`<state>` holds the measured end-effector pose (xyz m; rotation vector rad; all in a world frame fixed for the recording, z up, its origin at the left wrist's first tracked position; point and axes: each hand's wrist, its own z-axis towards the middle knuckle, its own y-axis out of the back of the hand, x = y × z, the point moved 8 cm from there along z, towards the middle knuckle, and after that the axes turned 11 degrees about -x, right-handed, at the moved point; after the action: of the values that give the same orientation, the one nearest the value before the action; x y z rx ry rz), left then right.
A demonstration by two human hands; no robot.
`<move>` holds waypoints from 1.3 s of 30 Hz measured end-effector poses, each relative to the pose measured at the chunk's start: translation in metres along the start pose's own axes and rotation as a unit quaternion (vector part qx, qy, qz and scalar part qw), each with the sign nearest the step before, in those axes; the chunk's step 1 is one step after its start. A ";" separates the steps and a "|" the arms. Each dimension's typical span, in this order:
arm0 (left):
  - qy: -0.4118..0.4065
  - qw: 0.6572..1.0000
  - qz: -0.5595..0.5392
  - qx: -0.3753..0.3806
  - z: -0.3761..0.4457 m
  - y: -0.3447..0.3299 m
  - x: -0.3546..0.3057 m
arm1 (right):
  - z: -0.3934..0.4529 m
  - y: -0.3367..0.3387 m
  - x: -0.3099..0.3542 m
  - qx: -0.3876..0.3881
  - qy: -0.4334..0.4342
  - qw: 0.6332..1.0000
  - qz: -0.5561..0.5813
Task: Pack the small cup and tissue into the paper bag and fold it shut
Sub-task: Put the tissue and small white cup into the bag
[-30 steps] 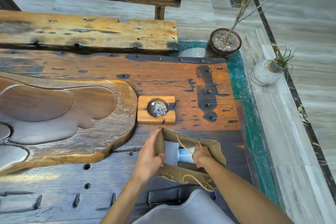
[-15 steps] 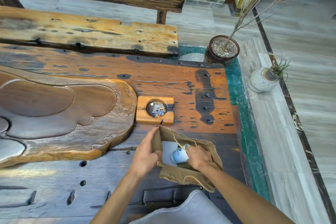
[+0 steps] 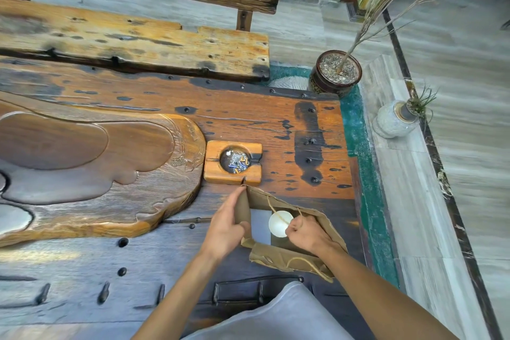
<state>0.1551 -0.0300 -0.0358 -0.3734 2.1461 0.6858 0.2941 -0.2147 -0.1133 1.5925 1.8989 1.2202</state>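
The right hand (image 3: 306, 234) is sunk into the mouth of the paper bag (image 3: 278, 257), fingers curled at the edge of the small cup (image 3: 281, 223); whether it grips the rim or only rests against it cannot be told. The cup stands mouth up inside the bag, at the hand's ten o'clock, with a twine handle (image 3: 278, 215) lying across its opening. At the cup's nine o'clock a pale flat sheet, likely the tissue (image 3: 259, 225), lies on the bag floor. The left hand (image 3: 227, 226) pinches the bag's left wall between thumb and fingers, holding the mouth wide. At twelve o'clock from the bag sits a wooden ashtray (image 3: 233, 163), just beside the bag's far corner; at nine o'clock a carved wooden tray (image 3: 91, 163) covers much of the table (image 3: 276, 119).

The twine is the trouble: I judge the fingers could snag it on the way out and tip the cup. The bag also stands near the table's right edge, so a hard press while folding might push it off.
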 end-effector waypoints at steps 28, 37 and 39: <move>-0.005 1.000 -0.008 0.003 0.004 -0.008 0.001 | 0.021 -0.037 -0.032 0.041 -0.036 0.998 -0.023; -0.069 0.994 0.080 -0.003 -0.008 -0.013 -0.012 | -0.010 0.001 -0.012 0.092 -0.051 0.994 -0.003; -0.079 0.993 0.084 0.000 -0.011 -0.015 -0.014 | -0.021 0.015 -0.006 0.099 -0.054 0.993 0.017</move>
<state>0.1641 -0.0477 -0.0243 -0.1344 2.0410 0.7839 0.2890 -0.2283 -0.0915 1.7609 1.9817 0.9614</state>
